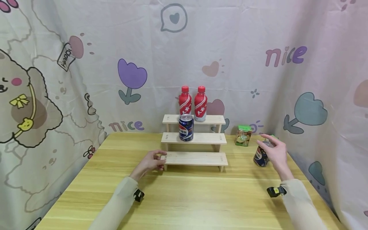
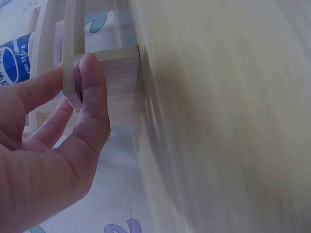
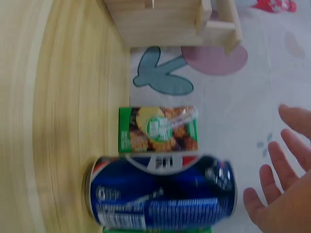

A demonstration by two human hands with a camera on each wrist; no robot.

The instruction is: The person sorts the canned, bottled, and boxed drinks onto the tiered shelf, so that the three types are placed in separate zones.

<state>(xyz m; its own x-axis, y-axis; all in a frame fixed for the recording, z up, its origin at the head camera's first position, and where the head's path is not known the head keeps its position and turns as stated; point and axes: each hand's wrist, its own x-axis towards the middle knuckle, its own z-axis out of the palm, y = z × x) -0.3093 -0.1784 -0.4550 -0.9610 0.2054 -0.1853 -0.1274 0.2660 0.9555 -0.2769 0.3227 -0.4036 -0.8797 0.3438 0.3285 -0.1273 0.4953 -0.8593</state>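
Observation:
With thumb and fingers my left hand [image 1: 151,160] pinches the left end of the lowest tier of a three-tier wooden display shelf [image 1: 196,158]. The left wrist view shows the thumb [image 2: 92,92] below the board's edge and the fingers on its other side. My right hand [image 1: 276,153] hovers beside the top of a blue soda can [image 1: 259,157], fingers apart. In the right wrist view a gap shows between the fingertips [image 3: 252,198] and this can, which stands on the table. Another blue can [image 1: 186,128] stands on the middle tier.
Two red bottles [image 1: 200,103] stand on the top tier. A small green and brown box [image 1: 243,135] sits right of the shelf at the table's back; another green box [image 3: 158,230] is partly hidden behind the can. A printed curtain [image 1: 244,73] hangs behind the wooden table [image 1: 189,201].

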